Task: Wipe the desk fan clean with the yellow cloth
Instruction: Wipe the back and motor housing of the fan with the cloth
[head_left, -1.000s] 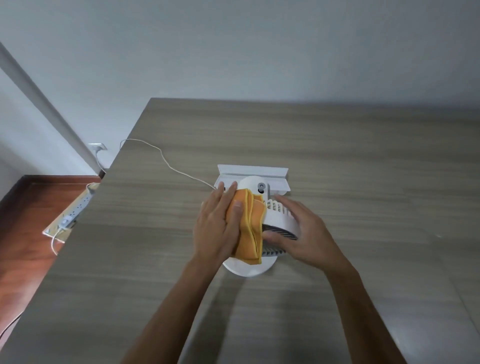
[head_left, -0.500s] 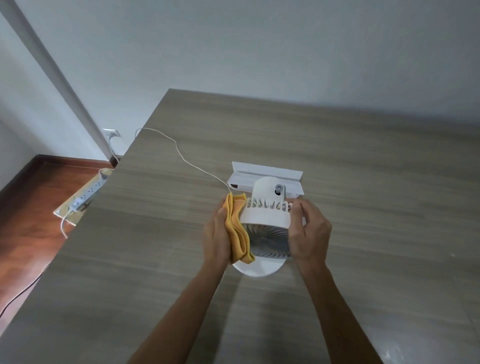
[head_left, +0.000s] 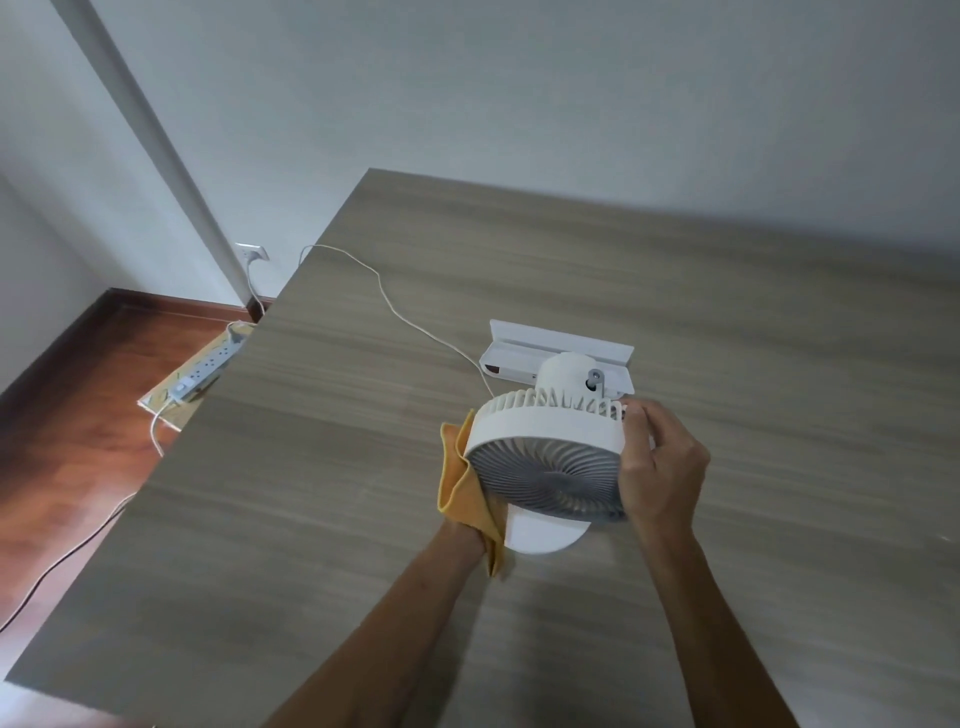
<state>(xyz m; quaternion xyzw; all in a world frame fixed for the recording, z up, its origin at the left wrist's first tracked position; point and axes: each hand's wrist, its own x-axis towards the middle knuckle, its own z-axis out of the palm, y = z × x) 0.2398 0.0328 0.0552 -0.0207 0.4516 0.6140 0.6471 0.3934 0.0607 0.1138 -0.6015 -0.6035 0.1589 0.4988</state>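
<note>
A white desk fan (head_left: 550, 475) stands on the wooden desk (head_left: 779, 364), its grey grille tilted up toward me and its round base (head_left: 543, 538) below. The yellow cloth (head_left: 460, 491) is pressed against the fan's left side and hangs down past the base. My left hand (head_left: 458, 535) is shut on the cloth; only its wrist shows, and its fingers are hidden behind the cloth and the fan head. My right hand (head_left: 660, 462) grips the fan's right rim, fingertips on the rear ribs.
A white cable (head_left: 395, 312) runs from the fan across the desk to the left edge. A white angled bracket (head_left: 561, 345) lies just behind the fan. Below the desk's left edge, a power strip (head_left: 208, 369) lies on the wooden floor near a wall socket (head_left: 252, 253).
The cloth and my left hand slid from the top of the fan head down its left side. My right hand shifted to the right rim, and the grille now faces me more.
</note>
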